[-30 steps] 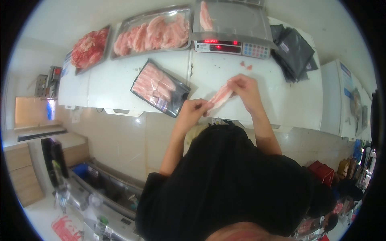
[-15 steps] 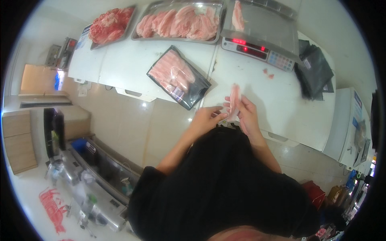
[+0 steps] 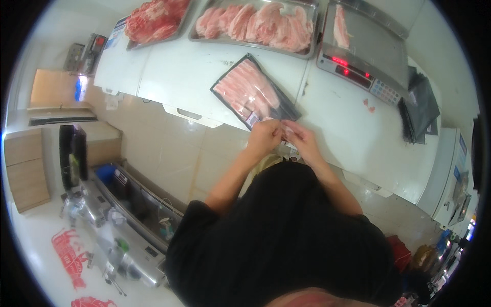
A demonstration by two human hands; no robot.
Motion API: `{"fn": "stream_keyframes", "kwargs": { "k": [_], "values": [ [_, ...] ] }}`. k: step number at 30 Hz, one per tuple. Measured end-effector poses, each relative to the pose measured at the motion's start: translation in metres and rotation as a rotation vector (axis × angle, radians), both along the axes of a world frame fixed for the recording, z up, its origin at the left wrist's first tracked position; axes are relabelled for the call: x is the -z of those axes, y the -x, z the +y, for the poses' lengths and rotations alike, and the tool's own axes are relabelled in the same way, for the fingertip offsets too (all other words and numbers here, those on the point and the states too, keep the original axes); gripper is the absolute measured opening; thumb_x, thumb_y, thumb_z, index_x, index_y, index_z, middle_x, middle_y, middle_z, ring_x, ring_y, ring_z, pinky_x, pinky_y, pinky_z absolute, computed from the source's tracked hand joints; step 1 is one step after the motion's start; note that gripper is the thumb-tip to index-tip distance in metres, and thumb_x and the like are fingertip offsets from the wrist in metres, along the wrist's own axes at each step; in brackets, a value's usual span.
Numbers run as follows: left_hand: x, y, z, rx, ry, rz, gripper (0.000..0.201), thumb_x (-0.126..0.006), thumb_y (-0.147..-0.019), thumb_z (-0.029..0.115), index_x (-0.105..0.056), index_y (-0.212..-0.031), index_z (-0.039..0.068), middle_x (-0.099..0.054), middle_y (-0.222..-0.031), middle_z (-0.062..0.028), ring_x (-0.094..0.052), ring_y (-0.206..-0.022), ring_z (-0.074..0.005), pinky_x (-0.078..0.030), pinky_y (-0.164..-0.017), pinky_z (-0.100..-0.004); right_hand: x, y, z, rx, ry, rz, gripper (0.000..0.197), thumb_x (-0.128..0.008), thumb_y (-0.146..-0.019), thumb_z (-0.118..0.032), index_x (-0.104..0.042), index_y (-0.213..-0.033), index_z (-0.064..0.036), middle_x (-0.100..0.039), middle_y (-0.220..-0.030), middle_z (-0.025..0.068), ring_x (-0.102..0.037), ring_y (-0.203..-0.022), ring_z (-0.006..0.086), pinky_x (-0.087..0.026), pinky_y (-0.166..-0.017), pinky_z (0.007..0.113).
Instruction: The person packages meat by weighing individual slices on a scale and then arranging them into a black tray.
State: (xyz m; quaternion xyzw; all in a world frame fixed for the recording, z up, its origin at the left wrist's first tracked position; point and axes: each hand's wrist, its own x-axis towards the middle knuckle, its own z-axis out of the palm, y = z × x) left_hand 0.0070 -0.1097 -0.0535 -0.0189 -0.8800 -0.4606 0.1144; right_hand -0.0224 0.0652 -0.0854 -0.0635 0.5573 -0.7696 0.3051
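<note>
My left hand (image 3: 265,138) and my right hand (image 3: 303,139) meet at the table's near edge, fingers closed on a slice of pale pink meat (image 3: 288,135). Most of that slice is hidden by my fingers. Just beyond my hands lies a clear-fronted black pouch (image 3: 290,106), tilted on the white table. Several strips of meat (image 3: 248,87) show side by side through its window. My left fingers are over its near corner, beside a small label; whether they touch it I cannot tell.
At the back stand a metal tray (image 3: 192,35) of sliced meat and, left of it, another tray (image 3: 134,45) of redder meat. A scale (image 3: 376,38) at right bears one meat strip (image 3: 340,26). Black pouches (image 3: 420,105) are stacked beside it. Small meat scraps (image 3: 369,106) lie nearby.
Both hands have come closer together, the left one moving forward to the pouch's near end. The slice, upright between my fingers before, is now mostly covered. The whole view has shifted.
</note>
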Motion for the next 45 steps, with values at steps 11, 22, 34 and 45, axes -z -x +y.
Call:
{"fn": "stream_keyframes", "kwargs": {
  "k": [11,22,34,45],
  "values": [
    [-0.013,0.008,-0.031,0.223,-0.166,0.107,0.007,-0.074,-0.084,0.004,-0.067,-0.085,0.002,-0.064,-0.077,-0.014,-0.063,-0.064,-0.0306,-0.05,-0.06,-0.039,0.043,0.063,-0.097,-0.173,-0.171,0.307,0.044,-0.058,-0.104,-0.013,-0.06,-0.143,0.0072,-0.053,-0.157,0.0185,-0.048,-0.146,0.0236,-0.036,-0.121,0.036],
    [0.039,0.042,-0.165,-0.113,-0.001,0.147,0.011,-0.083,-0.083,0.009,-0.081,-0.094,0.009,-0.071,-0.09,-0.0059,-0.062,-0.086,-0.0266,-0.05,-0.077,-0.0392,0.011,0.035,-0.109,0.114,-0.354,0.757,0.028,-0.072,-0.098,-0.008,-0.073,-0.125,-0.0014,-0.074,-0.127,0.0183,-0.074,-0.111,0.0299,-0.056,-0.097,0.037],
    [0.05,0.048,-0.166,-0.094,0.085,0.17,0.017,-0.089,-0.078,0.01,-0.083,-0.094,0.009,-0.066,-0.092,-0.0042,-0.058,-0.093,-0.0233,-0.047,-0.083,-0.0375,0.011,0.022,-0.1,0.27,-0.754,1.04,0.03,-0.08,-0.078,0.003,-0.079,-0.107,-0.0067,-0.069,-0.104,0.0117,-0.069,-0.097,0.0314,-0.057,-0.084,0.037],
    [0.047,0.017,-0.191,-0.18,-0.128,0.16,0.021,-0.078,-0.09,0.004,-0.08,-0.112,0.005,-0.067,-0.105,-0.0125,-0.061,-0.101,-0.0276,-0.05,-0.091,-0.0389,-0.04,0.034,0.02,0.465,-0.854,0.875,0.01,-0.078,-0.088,0.001,-0.078,-0.097,-0.0028,-0.072,-0.095,0.0069,-0.066,-0.076,0.0144,-0.053,-0.063,0.027]
  ]
}}
